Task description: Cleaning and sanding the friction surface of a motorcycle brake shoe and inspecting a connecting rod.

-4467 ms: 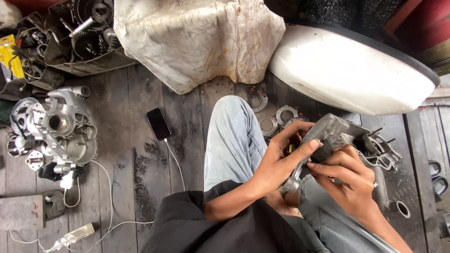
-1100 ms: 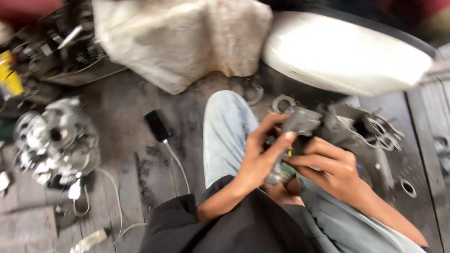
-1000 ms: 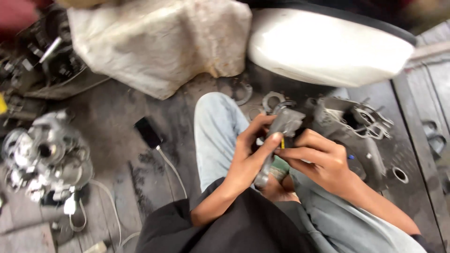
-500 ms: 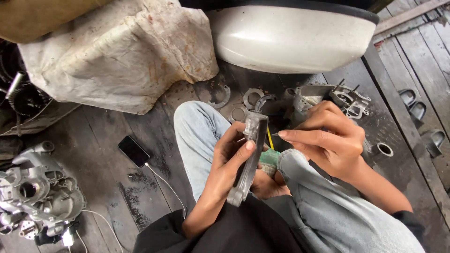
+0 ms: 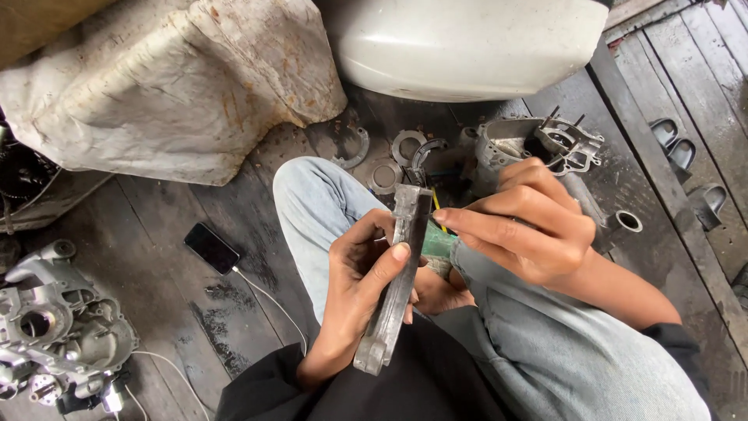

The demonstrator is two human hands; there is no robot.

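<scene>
White tank shell (image 5: pixel 467 47) at top, stained sack (image 5: pixel 171 86) top-left. Engine casing (image 5: pixel 538 144) on plank floor by right knee. Long grey metal cover (image 5: pixel 397 281) edge-on over lap; left hand (image 5: pixel 362 288) clamped round it, thumb on edge. Right hand (image 5: pixel 530 230) fingers pinched together on small green-handled tool (image 5: pixel 438 243) at cover's side. Phone (image 5: pixel 210 248) on floor, left.

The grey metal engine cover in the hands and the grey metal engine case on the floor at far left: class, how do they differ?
The grey metal engine cover is flat, slim, held edge-on by the left hand. The grey metal engine case is bulky, hollowed, lying untouched on the floor. Both are grimy cast metal.
</scene>
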